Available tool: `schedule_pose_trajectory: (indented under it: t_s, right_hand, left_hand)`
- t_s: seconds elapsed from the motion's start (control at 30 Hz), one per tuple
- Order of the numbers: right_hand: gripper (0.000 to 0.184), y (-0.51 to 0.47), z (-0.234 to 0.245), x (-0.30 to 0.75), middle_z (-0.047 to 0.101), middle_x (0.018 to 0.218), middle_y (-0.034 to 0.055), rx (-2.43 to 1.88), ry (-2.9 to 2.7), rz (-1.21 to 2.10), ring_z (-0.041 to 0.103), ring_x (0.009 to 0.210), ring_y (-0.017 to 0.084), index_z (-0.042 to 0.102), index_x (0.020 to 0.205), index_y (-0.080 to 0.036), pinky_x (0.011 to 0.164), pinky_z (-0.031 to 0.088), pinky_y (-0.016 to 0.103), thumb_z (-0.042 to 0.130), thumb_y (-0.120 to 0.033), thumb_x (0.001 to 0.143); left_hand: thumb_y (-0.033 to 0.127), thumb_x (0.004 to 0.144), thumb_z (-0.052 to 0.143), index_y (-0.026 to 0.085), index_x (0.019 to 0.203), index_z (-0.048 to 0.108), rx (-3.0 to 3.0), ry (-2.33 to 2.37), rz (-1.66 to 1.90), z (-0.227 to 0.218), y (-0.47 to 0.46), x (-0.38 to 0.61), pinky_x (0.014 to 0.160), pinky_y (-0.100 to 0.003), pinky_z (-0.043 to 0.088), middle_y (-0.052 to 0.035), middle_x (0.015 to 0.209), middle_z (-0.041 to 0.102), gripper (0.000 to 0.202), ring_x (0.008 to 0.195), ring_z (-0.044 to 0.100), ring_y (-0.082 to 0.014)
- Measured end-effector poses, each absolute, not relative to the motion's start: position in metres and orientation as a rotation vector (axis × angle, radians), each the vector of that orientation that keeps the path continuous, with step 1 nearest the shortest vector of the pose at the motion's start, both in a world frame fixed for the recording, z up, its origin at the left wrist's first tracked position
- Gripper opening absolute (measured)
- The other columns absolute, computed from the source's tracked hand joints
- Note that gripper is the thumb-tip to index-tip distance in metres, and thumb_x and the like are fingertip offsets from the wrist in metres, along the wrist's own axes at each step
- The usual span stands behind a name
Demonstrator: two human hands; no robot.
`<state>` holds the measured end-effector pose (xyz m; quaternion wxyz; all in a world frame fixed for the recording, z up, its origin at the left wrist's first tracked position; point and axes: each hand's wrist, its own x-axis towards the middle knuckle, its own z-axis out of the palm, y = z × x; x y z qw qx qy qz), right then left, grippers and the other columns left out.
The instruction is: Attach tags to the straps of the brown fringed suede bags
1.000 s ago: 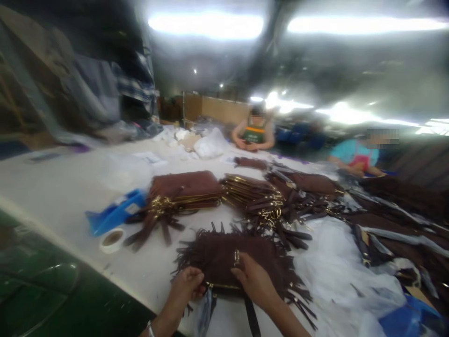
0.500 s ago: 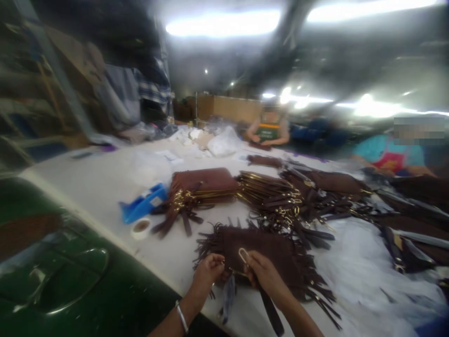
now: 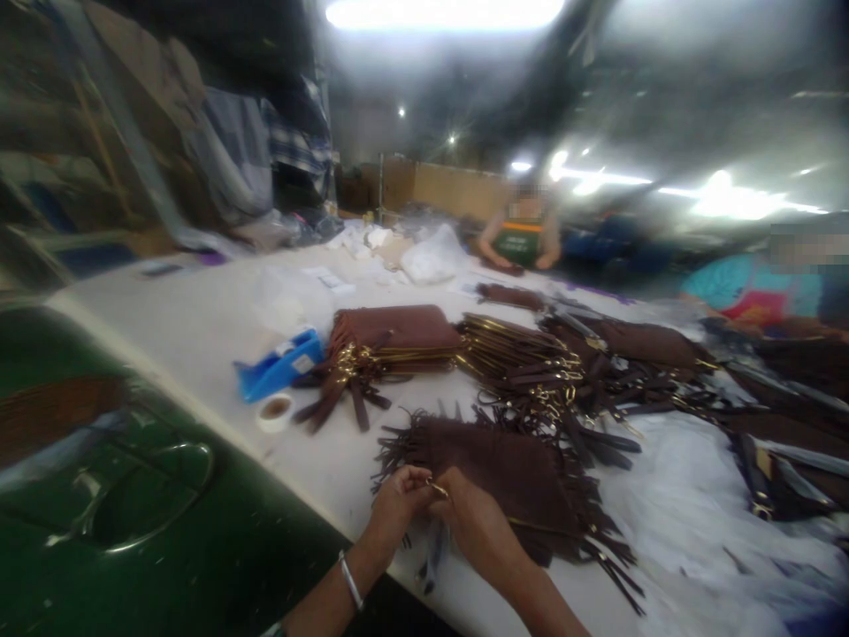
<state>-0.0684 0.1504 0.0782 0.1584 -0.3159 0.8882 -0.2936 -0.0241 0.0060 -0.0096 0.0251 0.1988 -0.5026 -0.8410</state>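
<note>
A dark brown fringed bag [image 3: 504,469] lies flat on the table in front of me, fringes spreading at both sides. At its near left corner my two hands meet. My right hand [image 3: 481,526] is closed on a gold clasp [image 3: 436,487], part of which shows between the hands. Fingers pinched, my left hand [image 3: 396,509] touches the right one beside the clasp; what it grips is hidden. Below the hands hangs a greyish wrapped strip [image 3: 434,557], partly covered by them.
Stacked brown bags [image 3: 398,327] with gold clasps lie beyond, left of more bags [image 3: 517,354]. A blue tape dispenser [image 3: 279,367] and a tape roll [image 3: 274,412] sit near the left edge. White plastic sheeting [image 3: 690,504] lies right. Two people sit across the table.
My right hand has moved left with the gold clasp, up against my left hand. The dark strap seen hanging below the right hand is now hidden. The view has shifted slightly.
</note>
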Motion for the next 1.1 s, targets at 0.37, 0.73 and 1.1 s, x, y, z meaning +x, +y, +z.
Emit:
schedule_pose_trajectory:
  t_s: [0.37, 0.73, 1.1]
  right_hand:
    - [0.007, 0.149, 0.082, -0.079, 0.065, 0.085, 0.0041, -1.270, 2.719, -0.279, 0.062, 0.071, 0.018, 0.054, 0.093, -0.020, 0.057, 0.033, 0.026, 0.048, -0.024, 0.094]
    - [0.028, 0.148, 0.070, -0.053, 0.062, 0.075, 0.0021, -0.897, 2.794, -0.743, 0.059, 0.064, 0.017, 0.052, 0.084, -0.022, 0.057, 0.035, 0.026, 0.031, -0.034, 0.099]
    - [0.037, 0.129, 0.041, -0.026, 0.057, 0.061, -0.0017, -0.122, 2.479, -1.556, 0.056, 0.057, 0.019, 0.053, 0.100, -0.024, 0.055, 0.041, 0.029, 0.037, -0.056, 0.091]
  left_hand:
    - [0.026, 0.067, 0.075, 0.014, 0.093, 0.059, 0.648, -1.518, -2.658, 0.008, 0.006, -0.023, 0.060, -0.028, 0.049, -0.0066, 0.079, 0.070, 0.033, 0.065, 0.066, -0.0187]
    - [0.039, 0.079, 0.066, 0.015, 0.087, 0.057, 0.546, -1.512, -2.795, 0.001, -0.002, -0.022, 0.064, -0.030, 0.052, -0.0090, 0.080, 0.071, 0.027, 0.068, 0.068, -0.0194]
    - [0.030, 0.069, 0.073, 0.016, 0.088, 0.061, 0.512, -1.623, -2.780, -0.010, -0.008, -0.029, 0.063, -0.029, 0.051, -0.0039, 0.075, 0.068, 0.026, 0.064, 0.065, -0.0170]
